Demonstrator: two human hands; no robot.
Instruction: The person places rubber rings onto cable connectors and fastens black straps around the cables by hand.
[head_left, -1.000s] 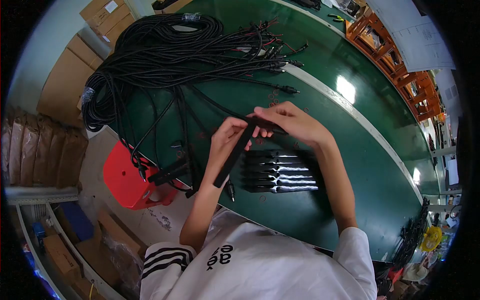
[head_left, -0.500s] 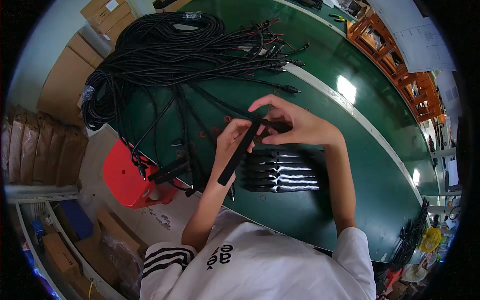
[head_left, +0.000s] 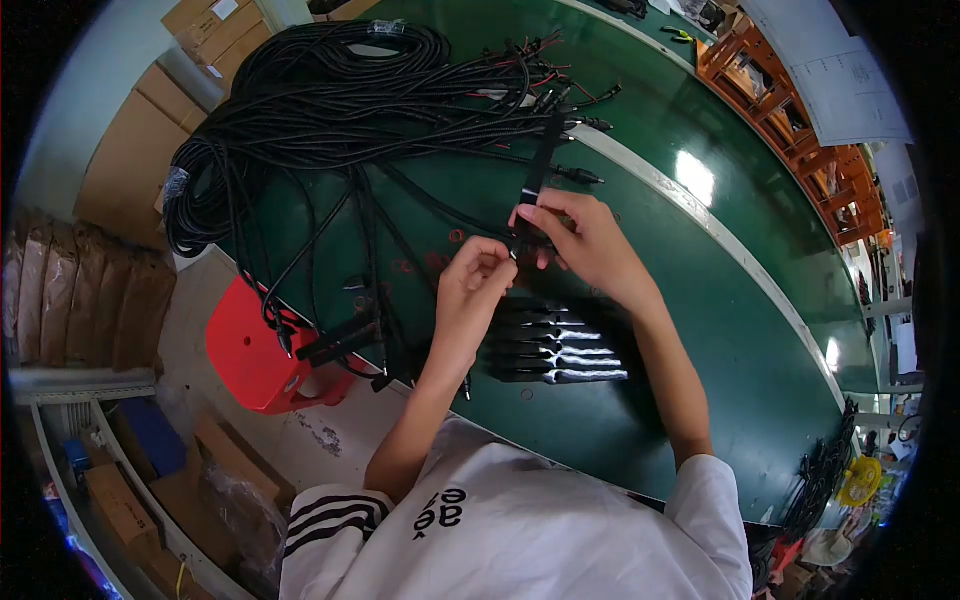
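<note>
My right hand [head_left: 590,235] pinches a long black strap [head_left: 541,165] between thumb and fingers. The strap's free end rises away from me, toward the cable ends, and a shiny band crosses it near the fingers. Close beside it, my left hand [head_left: 478,275] is closed, its thumb and forefinger pressed together; a small shiny bit shows at the tips, too small to name. A black cable [head_left: 440,205] runs from the bundle to the gap between both hands, where its end is hidden. Below the hands, several flat black pieces with glossy ends [head_left: 560,350] lie in a row.
A big coiled bundle of black cables [head_left: 310,100] covers the far left of the green table [head_left: 740,400]. Small reddish rings [head_left: 456,236] are scattered near the hands. A red stool [head_left: 245,350] stands at the table's left edge. Orange racks [head_left: 790,130] stand far right.
The strap, which hung toward me across my left wrist, now points away, its upper part in my right hand. My right fingers have closed from a spread pose; my left hand has shifted slightly.
</note>
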